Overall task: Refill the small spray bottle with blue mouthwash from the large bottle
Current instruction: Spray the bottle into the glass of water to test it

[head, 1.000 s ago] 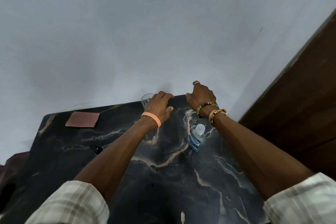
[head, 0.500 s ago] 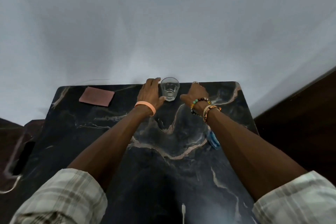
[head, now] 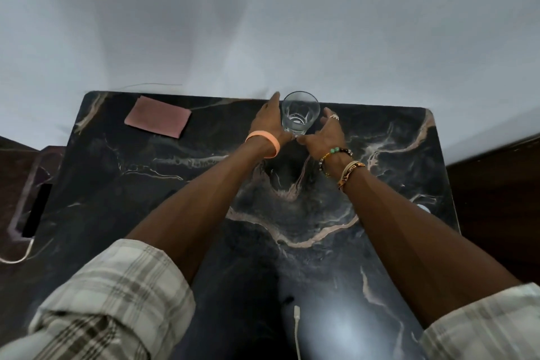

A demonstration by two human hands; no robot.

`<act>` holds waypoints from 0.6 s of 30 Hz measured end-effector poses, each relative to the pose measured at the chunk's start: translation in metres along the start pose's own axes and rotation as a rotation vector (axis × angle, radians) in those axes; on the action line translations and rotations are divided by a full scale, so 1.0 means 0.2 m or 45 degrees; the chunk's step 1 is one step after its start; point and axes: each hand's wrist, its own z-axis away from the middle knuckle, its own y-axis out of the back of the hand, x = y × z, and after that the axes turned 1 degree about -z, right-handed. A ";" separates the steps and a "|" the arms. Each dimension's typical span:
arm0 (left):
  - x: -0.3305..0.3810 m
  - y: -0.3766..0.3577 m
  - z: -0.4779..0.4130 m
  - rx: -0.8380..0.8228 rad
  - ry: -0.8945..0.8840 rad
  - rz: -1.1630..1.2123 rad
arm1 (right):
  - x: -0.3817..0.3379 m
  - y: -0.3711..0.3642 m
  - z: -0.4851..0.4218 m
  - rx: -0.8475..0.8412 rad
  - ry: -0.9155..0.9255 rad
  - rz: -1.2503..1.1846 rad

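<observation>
Both open hands, left hand (head: 267, 123) and right hand (head: 325, 133), flank the glass (head: 300, 113) between them, gripping nothing; close evenly on its sides, low, so it stays upright.

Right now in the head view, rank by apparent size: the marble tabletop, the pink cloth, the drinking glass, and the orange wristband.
1. Marble tabletop, by far the largest.
2. Pink cloth.
3. Drinking glass, somewhat smaller than the cloth.
4. Orange wristband, smallest, though it is partly hidden round the wrist.

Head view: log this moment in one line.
left hand beside glass | right hand opposite | glass upright, empty | pink cloth far-left
</observation>
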 end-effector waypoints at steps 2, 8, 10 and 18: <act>0.02 -0.01 -0.03 -0.014 -0.018 0.112 | 0.00 -0.01 -0.02 -0.024 0.051 -0.117; 0.03 -0.01 -0.03 0.112 -0.032 0.161 | 0.00 -0.05 -0.05 -0.005 0.142 -0.190; 0.02 -0.01 0.00 0.148 -0.017 0.145 | -0.01 -0.06 -0.02 0.035 0.186 -0.139; -0.07 0.06 0.22 0.283 -0.015 0.176 | -0.01 -0.11 0.21 -0.080 0.332 -0.067</act>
